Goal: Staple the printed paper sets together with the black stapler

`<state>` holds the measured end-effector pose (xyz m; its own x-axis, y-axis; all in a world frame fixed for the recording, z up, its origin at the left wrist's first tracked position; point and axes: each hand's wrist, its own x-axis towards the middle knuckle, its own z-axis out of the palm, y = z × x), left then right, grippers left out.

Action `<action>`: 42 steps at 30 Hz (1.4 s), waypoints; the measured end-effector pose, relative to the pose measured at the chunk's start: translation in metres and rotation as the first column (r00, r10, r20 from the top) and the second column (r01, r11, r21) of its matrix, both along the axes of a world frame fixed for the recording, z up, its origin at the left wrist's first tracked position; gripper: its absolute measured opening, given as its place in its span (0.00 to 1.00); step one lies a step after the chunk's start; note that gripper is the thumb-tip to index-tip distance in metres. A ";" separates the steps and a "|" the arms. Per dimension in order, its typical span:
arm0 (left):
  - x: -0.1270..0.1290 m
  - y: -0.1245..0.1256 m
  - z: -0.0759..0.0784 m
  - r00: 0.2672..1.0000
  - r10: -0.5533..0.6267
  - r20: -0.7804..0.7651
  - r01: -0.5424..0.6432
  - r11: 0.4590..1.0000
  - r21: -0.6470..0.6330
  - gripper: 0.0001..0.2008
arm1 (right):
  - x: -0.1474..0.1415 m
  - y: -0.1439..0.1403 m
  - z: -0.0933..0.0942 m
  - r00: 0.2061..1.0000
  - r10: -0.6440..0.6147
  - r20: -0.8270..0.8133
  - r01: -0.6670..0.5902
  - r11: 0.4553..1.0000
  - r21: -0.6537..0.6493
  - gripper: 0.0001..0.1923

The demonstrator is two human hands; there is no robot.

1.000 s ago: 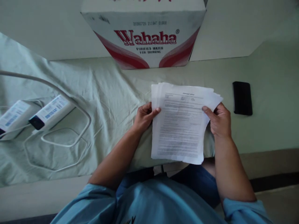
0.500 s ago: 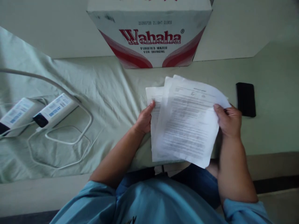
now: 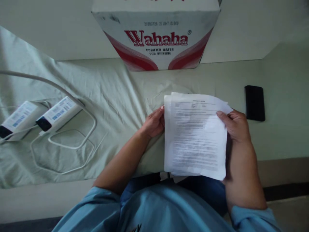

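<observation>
A small stack of printed sheets of paper (image 3: 196, 138), their edges a little out of line, is held up in front of my body. My right hand (image 3: 236, 124) grips the stack at its upper right edge, thumb on the front and fingers behind. At the left edge, my left hand (image 3: 154, 122) is closed with its thumb and fingertips at the paper's border. The fingertips there are partly covered by the front sheets. The top sheet carries a heading and many lines of text too small to read.
A white and red water carton (image 3: 161, 42) stands at the back. A black phone (image 3: 255, 103) lies to the right. On the left are two white boxy devices (image 3: 59, 114) with cables (image 3: 90, 129), on a wrinkled pale green cloth (image 3: 116, 96).
The fanned-out sheets have come together into a nearly even stack. It has turned more upright and sits slightly lower. My left hand has moved a little right with the rear sheet.
</observation>
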<state>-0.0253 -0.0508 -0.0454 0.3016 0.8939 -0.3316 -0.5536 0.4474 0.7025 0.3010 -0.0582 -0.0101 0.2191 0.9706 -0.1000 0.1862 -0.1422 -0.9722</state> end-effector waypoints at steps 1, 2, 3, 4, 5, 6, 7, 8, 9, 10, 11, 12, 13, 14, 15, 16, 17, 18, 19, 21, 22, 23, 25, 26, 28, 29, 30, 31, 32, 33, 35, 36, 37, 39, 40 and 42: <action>0.001 0.000 -0.001 1.000 0.019 -0.011 -0.019 1.000 0.001 0.22 | 0.000 0.000 -0.001 1.000 0.028 0.009 -0.028 1.000 -0.007 0.15; 0.002 -0.001 -0.002 0.999 0.027 -0.020 -0.027 1.000 0.007 0.21 | 0.001 0.000 -0.002 0.999 0.048 0.014 -0.048 0.999 -0.014 0.15; 0.002 -0.001 -0.002 1.000 0.020 -0.024 -0.020 1.000 0.017 0.20 | 0.002 0.000 -0.002 0.998 0.060 0.017 -0.060 0.998 -0.021 0.15; 0.003 -0.001 -0.002 1.000 0.000 -0.022 0.000 1.000 0.028 0.19 | 0.003 0.000 -0.002 0.998 0.066 0.017 -0.066 0.997 -0.026 0.15; 0.003 -0.001 -0.002 0.999 -0.029 -0.016 0.029 0.999 0.039 0.19 | 0.005 0.001 -0.002 0.998 0.066 0.013 -0.066 0.997 -0.033 0.15; 0.003 -0.001 -0.001 0.998 -0.058 -0.009 0.059 0.997 0.049 0.18 | 0.006 0.000 -0.002 0.998 0.062 0.006 -0.062 0.997 -0.040 0.15; 0.004 -0.001 0.000 0.997 -0.081 -0.002 0.081 0.995 0.055 0.18 | 0.006 0.000 -0.002 0.998 0.060 -0.002 -0.060 0.997 -0.049 0.15; 0.004 -0.001 0.001 0.996 -0.092 0.001 0.092 0.994 0.055 0.17 | 0.007 0.000 -0.001 0.998 0.060 -0.008 -0.060 0.996 -0.060 0.15; 0.004 0.000 0.002 0.996 -0.088 0.000 0.088 0.995 0.051 0.16 | 0.008 0.000 -0.001 0.998 0.062 -0.009 -0.062 0.996 -0.070 0.15; 0.003 0.000 0.003 0.998 -0.070 -0.003 0.070 0.997 0.046 0.14 | 0.009 -0.001 -0.001 0.998 0.067 -0.004 -0.067 0.995 -0.077 0.15; 0.003 0.000 0.004 0.999 -0.041 -0.007 0.041 0.998 0.039 0.13 | 0.009 -0.001 -0.001 0.997 0.071 0.007 -0.070 0.994 -0.079 0.15; 0.003 0.001 0.004 1.000 -0.006 -0.011 0.006 0.999 0.032 0.13 | 0.010 -0.002 -0.001 0.997 0.070 0.022 -0.068 0.995 -0.075 0.15; 0.002 0.001 0.005 0.999 0.028 -0.015 -0.028 0.999 0.025 0.13 | 0.011 -0.002 0.000 0.997 0.065 0.039 -0.062 0.996 -0.067 0.15; 0.002 0.002 0.005 0.998 0.058 -0.018 -0.057 0.998 0.021 0.13 | 0.012 -0.003 0.000 0.997 0.056 0.055 -0.053 0.997 -0.057 0.14; 0.002 0.002 0.005 0.997 0.080 -0.019 -0.080 0.997 0.022 0.14 | 0.012 -0.004 0.000 0.997 0.048 0.067 -0.044 0.998 -0.050 0.14; 0.002 0.002 0.006 0.995 0.096 -0.017 -0.095 0.995 0.025 0.15 | 0.013 -0.004 0.001 0.996 0.041 0.077 -0.037 0.998 -0.046 0.14; 0.002 0.002 0.006 0.994 0.107 -0.016 -0.107 0.994 0.031 0.16 | 0.013 -0.005 0.002 0.996 0.037 0.082 -0.034 0.998 -0.047 0.14; 0.002 0.002 0.007 0.993 0.118 -0.014 -0.117 0.992 0.038 0.17 | 0.012 -0.005 0.003 0.996 0.039 0.085 -0.034 0.998 -0.051 0.14; 0.002 0.002 0.007 0.992 0.127 -0.016 -0.126 0.991 0.044 0.18 | 0.012 -0.005 0.004 0.995 0.040 0.090 -0.036 0.998 -0.051 0.14; 0.003 0.000 0.008 0.989 0.144 -0.032 -0.142 0.988 0.054 0.19 | 0.010 -0.006 0.006 0.993 0.046 0.107 -0.042 0.998 -0.040 0.14; 0.003 0.000 0.009 0.988 0.149 -0.042 -0.146 0.988 0.059 0.19 | 0.009 -0.006 0.007 0.992 0.049 0.116 -0.045 0.999 -0.029 0.13; 0.004 -0.001 0.009 0.988 0.149 -0.051 -0.146 0.987 0.063 0.19 | 0.008 -0.006 0.008 0.991 0.049 0.126 -0.047 0.999 -0.017 0.13; 0.004 -0.002 0.010 0.988 0.145 -0.058 -0.141 0.988 0.070 0.19 | 0.007 -0.007 0.010 0.989 0.048 0.139 -0.049 0.999 -0.003 0.12; 0.004 -0.002 0.010 0.988 0.141 -0.058 -0.137 0.988 0.073 0.19 | 0.007 -0.007 0.010 0.989 0.048 0.140 -0.048 0.999 0.000 0.12; 0.004 -0.002 0.012 0.990 0.133 -0.056 -0.128 0.989 0.077 0.19 | 0.006 -0.007 0.010 0.989 0.052 0.141 -0.053 0.999 0.003 0.12; 0.004 -0.002 0.013 0.990 0.130 -0.057 -0.125 0.989 0.078 0.19 | 0.006 -0.007 0.010 0.988 0.058 0.142 -0.059 0.998 0.003 0.12; 0.004 -0.003 0.014 0.990 0.125 -0.057 -0.121 0.990 0.078 0.19 | 0.006 -0.008 0.010 0.988 0.063 0.141 -0.064 0.998 0.003 0.12; 0.004 -0.003 0.015 0.991 0.121 -0.057 -0.117 0.990 0.079 0.18 | 0.005 -0.008 0.010 0.988 0.066 0.138 -0.067 0.998 0.002 0.12; 0.004 -0.003 0.016 0.991 0.120 -0.056 -0.115 0.990 0.081 0.18 | 0.005 -0.008 0.010 0.989 0.068 0.134 -0.068 0.998 -0.001 0.12; 0.005 -0.003 0.017 0.991 0.120 -0.054 -0.115 0.990 0.085 0.18 | 0.004 -0.008 0.011 0.989 0.067 0.130 -0.067 0.998 -0.003 0.12; 0.005 -0.002 0.018 0.991 0.117 -0.056 -0.112 0.989 0.095 0.17 | 0.002 -0.008 0.013 0.991 0.059 0.122 -0.059 0.998 -0.002 0.11; 0.005 -0.002 0.019 0.992 0.114 -0.062 -0.108 0.989 0.098 0.17 | 0.001 -0.008 0.014 0.991 0.056 0.121 -0.056 0.998 0.000 0.11; 0.005 -0.002 0.019 0.991 0.112 -0.070 -0.104 0.989 0.100 0.16 | 0.000 -0.008 0.015 0.991 0.055 0.120 -0.055 0.998 0.001 0.11; 0.005 -0.002 0.019 0.990 0.107 -0.088 -0.099 0.990 0.099 0.16 | -0.002 -0.008 0.017 0.991 0.056 0.118 -0.056 0.998 -0.002 0.10; 0.004 -0.002 0.018 0.990 0.107 -0.094 -0.097 0.990 0.099 0.16 | -0.002 -0.009 0.018 0.992 0.058 0.115 -0.059 0.998 -0.002 0.10; 0.003 -0.002 0.018 0.990 0.100 -0.097 -0.091 0.991 0.100 0.16 | -0.002 -0.009 0.017 0.992 0.066 0.111 -0.066 0.998 -0.002 0.10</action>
